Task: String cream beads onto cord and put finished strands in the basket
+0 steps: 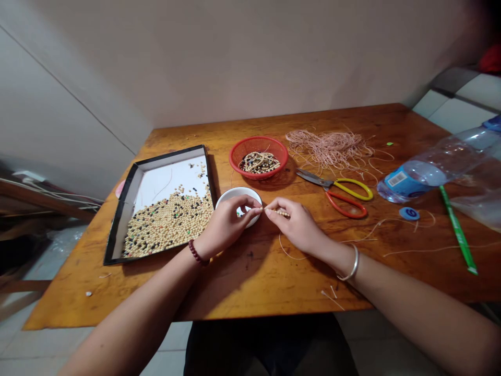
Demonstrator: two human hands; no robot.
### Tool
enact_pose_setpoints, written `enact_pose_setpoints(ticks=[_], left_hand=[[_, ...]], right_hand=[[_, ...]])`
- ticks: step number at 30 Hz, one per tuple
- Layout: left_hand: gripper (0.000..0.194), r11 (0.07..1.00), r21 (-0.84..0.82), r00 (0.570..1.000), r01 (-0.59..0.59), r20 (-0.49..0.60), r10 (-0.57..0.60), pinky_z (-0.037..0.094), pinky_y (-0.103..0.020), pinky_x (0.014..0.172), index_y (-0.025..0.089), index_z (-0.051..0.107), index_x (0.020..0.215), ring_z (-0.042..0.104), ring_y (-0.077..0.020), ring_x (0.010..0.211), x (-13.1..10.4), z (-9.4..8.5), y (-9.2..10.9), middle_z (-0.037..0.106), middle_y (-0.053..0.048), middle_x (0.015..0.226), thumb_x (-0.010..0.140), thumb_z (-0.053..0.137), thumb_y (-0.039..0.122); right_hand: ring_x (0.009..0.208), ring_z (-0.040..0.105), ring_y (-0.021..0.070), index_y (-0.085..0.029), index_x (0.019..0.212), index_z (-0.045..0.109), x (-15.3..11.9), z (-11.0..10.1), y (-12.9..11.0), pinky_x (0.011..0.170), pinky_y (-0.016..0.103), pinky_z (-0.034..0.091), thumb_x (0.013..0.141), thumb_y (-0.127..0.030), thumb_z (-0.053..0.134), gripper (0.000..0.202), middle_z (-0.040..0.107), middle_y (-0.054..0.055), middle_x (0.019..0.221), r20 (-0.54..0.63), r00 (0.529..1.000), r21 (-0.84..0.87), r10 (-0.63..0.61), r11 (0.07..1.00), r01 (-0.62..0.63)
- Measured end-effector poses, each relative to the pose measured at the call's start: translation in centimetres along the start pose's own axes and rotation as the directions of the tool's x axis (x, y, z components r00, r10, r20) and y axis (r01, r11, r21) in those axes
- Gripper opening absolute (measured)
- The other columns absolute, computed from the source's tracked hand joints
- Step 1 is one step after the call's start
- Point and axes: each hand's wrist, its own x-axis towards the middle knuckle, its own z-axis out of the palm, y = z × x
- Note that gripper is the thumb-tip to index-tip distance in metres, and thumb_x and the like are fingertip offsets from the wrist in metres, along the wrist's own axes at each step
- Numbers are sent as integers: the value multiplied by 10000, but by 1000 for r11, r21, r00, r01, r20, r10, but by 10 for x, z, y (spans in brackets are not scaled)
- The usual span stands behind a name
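My left hand (229,218) pinches a small pale bead (261,209) between thumb and finger, over the rim of a white bowl (224,197). Facing it, my right hand (296,225) is closed on a string of beads (282,213), its fingertips almost meeting those of the left. A loose end of cord (287,254) hangs from the right hand onto the table. Small coloured pieces show in the bowl, mostly hidden by my left hand. On the left lies a shallow black-edged tray (211,180) with many cream, black and a few green beads.
Behind the bowl stands a red basket (258,176) holding strung beads. Tangled pink cord (332,146) lies right of it, with scissors (331,184) in front. Further right are a plastic bottle (415,177), a blue cap (409,213) and a green strip (457,232).
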Motion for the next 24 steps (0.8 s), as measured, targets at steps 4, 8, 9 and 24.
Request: enact_pose_setpoints(ticks=[4,8,9,24], left_hand=[[160,1000,18,1000,1,11,-1,464,-251,741,164,651,888,607,-126,777,-1,0,2,687,-24,873,878,573,304],[149,999,27,999,-23,-22,24,476,-240,730,165,658,887,610,-117,757,-1,1,1,695,-25,867,866,593,298],[147,999,30,999,-31,-29,32,479,-241,727,165,659,884,610,-118,755,-1,1,1,697,-27,866,862,599,297],[131,995,87,994,-43,-99,51,478,-255,701,189,671,912,595,-123,742,-2,3,-1,701,-34,890,867,596,286]], right_hand=[[712,582,139,-160,845,615,1,2,2,667,255,424,836,-311,551,165,646,25,782,39,999,101,19,995,-23],[687,565,126,-163,824,573,3,5,6,639,245,424,858,-396,518,242,622,19,771,80,996,282,37,958,-58],[693,568,128,-162,815,572,4,5,7,642,246,428,853,-421,527,265,625,23,775,79,996,299,43,952,-65],[670,571,135,-148,798,644,10,4,13,653,267,437,731,-467,663,326,655,26,733,42,985,366,169,915,-173]])
